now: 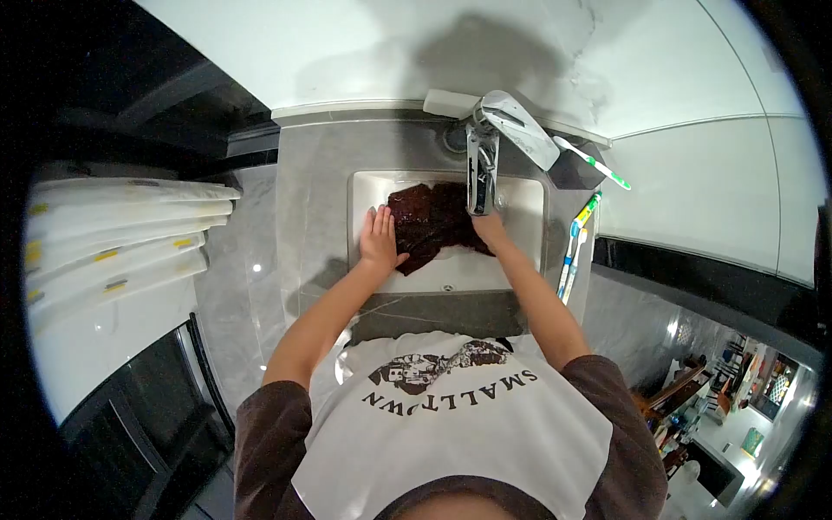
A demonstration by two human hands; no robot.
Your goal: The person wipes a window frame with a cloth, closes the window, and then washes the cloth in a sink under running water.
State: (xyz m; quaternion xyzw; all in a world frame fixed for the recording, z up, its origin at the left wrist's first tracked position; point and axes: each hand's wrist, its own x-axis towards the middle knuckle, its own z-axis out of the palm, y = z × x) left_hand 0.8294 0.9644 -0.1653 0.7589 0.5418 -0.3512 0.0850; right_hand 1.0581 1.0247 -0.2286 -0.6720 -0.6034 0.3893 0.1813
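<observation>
A wet dark brown cloth [425,221] lies crumpled in the white sink [511,277]. My left hand [379,240] rests at the cloth's left edge, fingers stretched out and the thumb towards the cloth. At the cloth's right side is my right hand [488,227], under the spout of the chrome faucet [482,169]. The spout hides its fingers, so whether they grip the cloth does not show.
Grey stone counter [316,173] surrounds the sink. To the right stand a green-and-white toothbrush [598,163] and several more brushes [575,243]. A white curtain with yellow marks [121,234] hangs at the left. The wall [555,52] rises behind the faucet.
</observation>
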